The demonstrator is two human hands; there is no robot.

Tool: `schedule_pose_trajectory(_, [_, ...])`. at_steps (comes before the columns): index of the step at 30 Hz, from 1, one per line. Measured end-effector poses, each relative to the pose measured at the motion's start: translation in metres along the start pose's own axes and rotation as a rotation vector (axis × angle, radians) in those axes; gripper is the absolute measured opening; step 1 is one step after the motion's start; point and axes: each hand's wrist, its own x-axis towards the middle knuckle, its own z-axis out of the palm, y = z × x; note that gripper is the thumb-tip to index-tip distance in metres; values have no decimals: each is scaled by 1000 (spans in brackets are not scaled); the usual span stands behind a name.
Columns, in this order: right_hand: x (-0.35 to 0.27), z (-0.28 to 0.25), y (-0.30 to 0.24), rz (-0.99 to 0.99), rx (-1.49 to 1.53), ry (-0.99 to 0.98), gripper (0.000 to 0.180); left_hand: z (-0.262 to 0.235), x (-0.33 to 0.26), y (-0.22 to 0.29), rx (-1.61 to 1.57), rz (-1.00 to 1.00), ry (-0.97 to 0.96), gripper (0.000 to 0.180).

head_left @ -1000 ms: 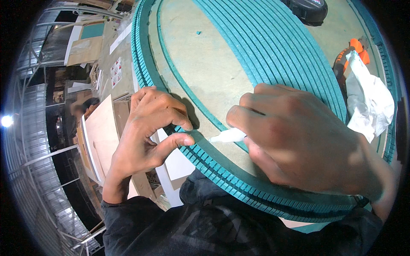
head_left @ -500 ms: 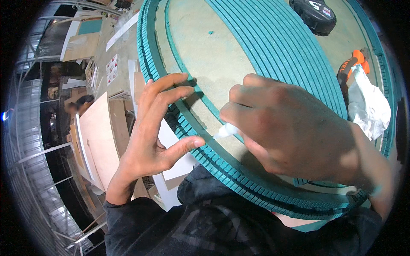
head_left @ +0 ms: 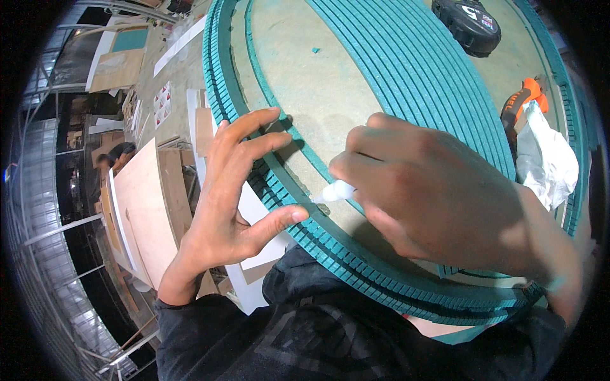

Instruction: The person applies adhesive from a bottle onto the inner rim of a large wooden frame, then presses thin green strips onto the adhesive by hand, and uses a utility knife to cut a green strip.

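Looking down, head view: a person leans over a large round workpiece, both bare hands at its near-left edge.
Workpiece: a tan disc ringed by a teal slotted rim, with a band of teal curved strips running across its top; it fills the upper and middle frame and its near rim lies just above the person's dark shirt.
Right hand: the right hand is closed round a small white nozzle, fingers curled over it; the tip points left and down at the tan surface just inside the rim. Whether the tip touches the board cannot be told.
Left hand: the left hand is spread and holds nothing; its fingers reach over the rim onto the disc, and the thumb presses on the teal rim just left of the nozzle tip.
Hands together: they sit near each other, not touching, with the nozzle tip between thumb and knuckles.
Far side of the disc: a black round tool rests at the top; an orange-handled tool lies by the right rim, with a crumpled white bag just beside it.
Left of the workpiece: plywood sheets lean on edge below the table, with white panels showing behind the left hand.
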Motion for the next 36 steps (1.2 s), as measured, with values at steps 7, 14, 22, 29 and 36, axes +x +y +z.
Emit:
schedule_pose_trajectory(7, [7, -9, -5, 82, -55, -207, 25, 2, -1, 0, 13, 5, 3, 76])
schedule_pose_trajectory(14, [-13, -21, -13, 58, 7, -177, 25, -6, 8, 5, 137, 63, -61, 67])
schedule_pose_trajectory(22, [-48, -31, -28, 219, 60, 51, 32, -17, 26, 5, 242, 201, -257, 47])
schedule_pose_trajectory(29, [-101, -45, -52, 439, 104, 224, 28, -14, 22, 11, 203, 149, -153, 52])
schedule_pose_trajectory(36, [-138, -8, -88, 881, 794, 421, 28, -4, -5, 12, 179, 61, 7, 57])
